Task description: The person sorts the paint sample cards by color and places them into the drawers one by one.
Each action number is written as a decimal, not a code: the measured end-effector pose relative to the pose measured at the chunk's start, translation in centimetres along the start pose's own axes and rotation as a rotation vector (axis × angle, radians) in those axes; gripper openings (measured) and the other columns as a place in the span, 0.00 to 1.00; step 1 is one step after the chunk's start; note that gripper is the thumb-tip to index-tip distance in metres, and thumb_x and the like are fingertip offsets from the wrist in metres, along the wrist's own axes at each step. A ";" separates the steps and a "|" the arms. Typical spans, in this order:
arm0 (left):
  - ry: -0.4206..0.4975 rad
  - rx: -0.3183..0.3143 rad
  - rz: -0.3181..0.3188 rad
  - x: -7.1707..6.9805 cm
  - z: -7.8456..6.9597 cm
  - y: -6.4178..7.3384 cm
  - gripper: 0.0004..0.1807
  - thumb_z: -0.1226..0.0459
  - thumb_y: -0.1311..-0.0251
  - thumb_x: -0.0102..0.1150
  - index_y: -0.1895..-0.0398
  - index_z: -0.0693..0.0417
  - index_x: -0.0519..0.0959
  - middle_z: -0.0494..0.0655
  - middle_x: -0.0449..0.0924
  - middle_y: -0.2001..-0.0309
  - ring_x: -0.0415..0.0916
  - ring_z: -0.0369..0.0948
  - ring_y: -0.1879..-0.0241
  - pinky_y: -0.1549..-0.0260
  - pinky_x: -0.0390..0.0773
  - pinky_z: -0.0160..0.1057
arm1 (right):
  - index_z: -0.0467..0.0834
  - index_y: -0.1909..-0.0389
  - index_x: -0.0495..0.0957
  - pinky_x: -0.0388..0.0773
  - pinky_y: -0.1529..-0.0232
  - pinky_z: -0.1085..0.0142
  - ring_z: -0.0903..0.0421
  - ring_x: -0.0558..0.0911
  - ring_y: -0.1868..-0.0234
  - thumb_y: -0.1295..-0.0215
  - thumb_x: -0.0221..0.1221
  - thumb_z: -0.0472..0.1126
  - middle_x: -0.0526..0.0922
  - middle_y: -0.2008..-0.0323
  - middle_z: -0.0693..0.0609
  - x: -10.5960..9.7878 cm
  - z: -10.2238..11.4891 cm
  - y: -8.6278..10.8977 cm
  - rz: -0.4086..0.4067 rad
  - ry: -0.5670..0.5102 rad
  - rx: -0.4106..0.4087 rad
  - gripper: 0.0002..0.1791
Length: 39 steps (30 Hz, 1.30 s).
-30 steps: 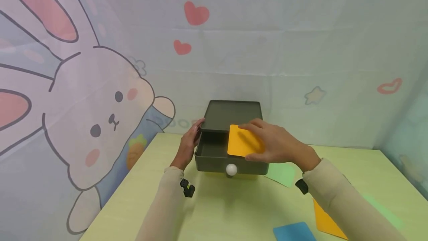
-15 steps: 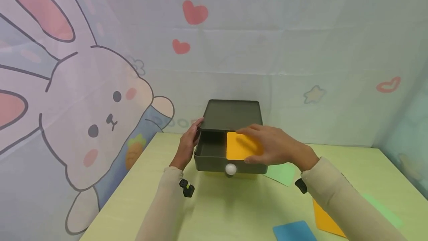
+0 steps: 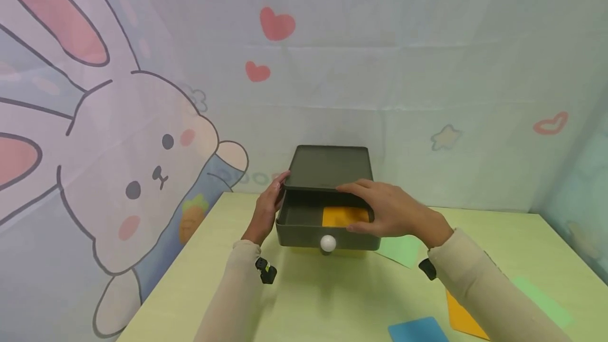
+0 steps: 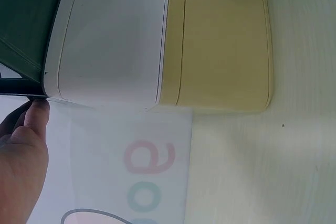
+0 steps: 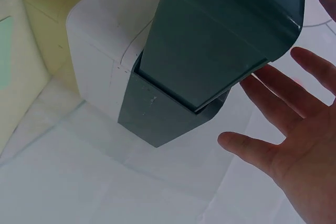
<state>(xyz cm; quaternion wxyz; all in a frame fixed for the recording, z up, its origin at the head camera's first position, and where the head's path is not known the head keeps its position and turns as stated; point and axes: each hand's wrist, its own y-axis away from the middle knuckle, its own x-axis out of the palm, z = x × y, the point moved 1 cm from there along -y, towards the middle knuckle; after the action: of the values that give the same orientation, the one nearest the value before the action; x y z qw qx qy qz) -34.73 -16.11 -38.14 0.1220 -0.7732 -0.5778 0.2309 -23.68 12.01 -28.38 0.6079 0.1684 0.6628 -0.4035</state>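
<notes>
A small drawer cabinet stands on the table, with a dark green top tier, a white tier (image 4: 113, 35) and a yellow tier (image 4: 226, 51). Its dark green drawer (image 3: 304, 234), with a white knob (image 3: 328, 243), is pulled out. An orange card (image 3: 344, 216) lies inside on the right, partly hidden by my right hand (image 3: 391, 209). That hand hovers at the drawer's right edge, fingers spread and holding nothing, as the right wrist view also shows. My left hand (image 3: 267, 207) rests against the cabinet's left side, its fingertips near the dark green top (image 3: 330, 168).
To the right on the table lie a green card (image 3: 401, 251), another green card (image 3: 541, 300), an orange card (image 3: 463, 318) and a blue card (image 3: 418, 330). A cloth printed with a rabbit (image 3: 142, 173) hangs behind and to the left.
The orange card has gone from my right hand down into the drawer. My right fingers let go of it and sank slightly toward the drawer's edge. My left hand stays put.
</notes>
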 end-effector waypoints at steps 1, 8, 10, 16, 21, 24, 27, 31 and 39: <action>-0.001 -0.001 0.000 0.0 0.0 0.0 0.32 0.44 0.21 0.27 0.22 0.46 0.61 0.51 0.58 0.22 0.55 0.49 0.21 0.25 0.60 0.51 | 0.50 0.29 0.68 0.82 0.46 0.49 0.48 0.82 0.43 0.38 0.65 0.59 0.78 0.37 0.48 0.0 0.0 0.1 -0.005 0.001 -0.001 0.38; -0.003 -0.012 -0.002 -0.1 0.0 0.1 0.31 0.44 0.21 0.26 0.22 0.44 0.61 0.50 0.58 0.22 0.55 0.49 0.21 0.25 0.60 0.53 | 0.50 0.29 0.69 0.81 0.46 0.48 0.47 0.82 0.43 0.38 0.65 0.59 0.78 0.37 0.50 -0.9 -0.6 1.0 -0.030 -0.012 0.010 0.38; -0.002 -0.016 -0.004 -0.1 0.0 0.1 0.31 0.44 0.21 0.26 0.22 0.43 0.61 0.49 0.59 0.22 0.55 0.49 0.21 0.25 0.61 0.54 | 0.51 0.29 0.69 0.81 0.44 0.47 0.47 0.81 0.42 0.38 0.65 0.60 0.77 0.36 0.50 -1.2 -0.8 1.4 -0.028 -0.010 0.029 0.39; 0.007 -0.021 -0.011 -0.3 -0.1 0.1 0.31 0.44 0.21 0.27 0.22 0.44 0.61 0.49 0.58 0.22 0.55 0.49 0.21 0.25 0.61 0.55 | 0.53 0.28 0.68 0.79 0.42 0.44 0.46 0.80 0.39 0.38 0.66 0.60 0.76 0.34 0.50 -2.2 -1.9 3.7 -0.030 0.001 0.095 0.39; 0.008 -0.021 0.001 -0.3 -0.2 0.2 0.31 0.44 0.21 0.27 0.22 0.44 0.61 0.48 0.57 0.21 0.53 0.49 0.21 0.24 0.59 0.55 | 0.52 0.29 0.69 0.79 0.43 0.44 0.45 0.80 0.40 0.38 0.66 0.60 0.78 0.36 0.50 -2.6 -2.9 6.9 -0.038 0.017 0.167 0.38; 0.014 -0.020 0.009 -0.2 -0.3 0.3 0.31 0.45 0.21 0.26 0.22 0.44 0.60 0.48 0.57 0.21 0.53 0.49 0.20 0.24 0.58 0.55 | 0.51 0.31 0.71 0.80 0.45 0.44 0.46 0.81 0.42 0.38 0.66 0.60 0.79 0.38 0.50 -2.3 -3.6 9.2 -0.049 0.023 0.182 0.37; 0.022 -0.022 0.008 -0.1 -0.5 0.4 0.31 0.45 0.21 0.26 0.22 0.45 0.60 0.48 0.56 0.21 0.52 0.49 0.20 0.23 0.58 0.55 | 0.50 0.32 0.72 0.81 0.48 0.45 0.46 0.82 0.44 0.39 0.66 0.61 0.80 0.39 0.50 -1.7 -4.4 11.6 -0.038 0.032 0.207 0.37; 0.034 -0.018 0.015 0.0 -0.6 0.4 0.32 0.44 0.21 0.26 0.22 0.46 0.60 0.49 0.56 0.21 0.52 0.49 0.20 0.23 0.57 0.55 | 0.50 0.33 0.73 0.82 0.51 0.44 0.45 0.83 0.46 0.41 0.67 0.63 0.81 0.40 0.50 -0.2 -5.7 15.0 -0.001 0.049 0.266 0.38; 0.020 -0.024 0.010 -0.2 -0.4 0.6 0.32 0.43 0.21 0.27 0.22 0.44 0.60 0.48 0.57 0.21 0.53 0.49 0.21 0.24 0.59 0.54 | 0.49 0.36 0.75 0.80 0.54 0.38 0.35 0.80 0.43 0.48 0.70 0.64 0.81 0.41 0.43 4.7 -7.9 21.2 0.102 -0.024 0.357 0.41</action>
<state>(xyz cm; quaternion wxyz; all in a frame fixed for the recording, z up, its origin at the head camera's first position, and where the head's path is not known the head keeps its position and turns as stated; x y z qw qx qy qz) -34.08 -16.41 -37.98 0.1173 -0.7798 -0.5755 0.2167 -14.79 29.71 -40.30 0.5960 0.3021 0.5641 -0.4852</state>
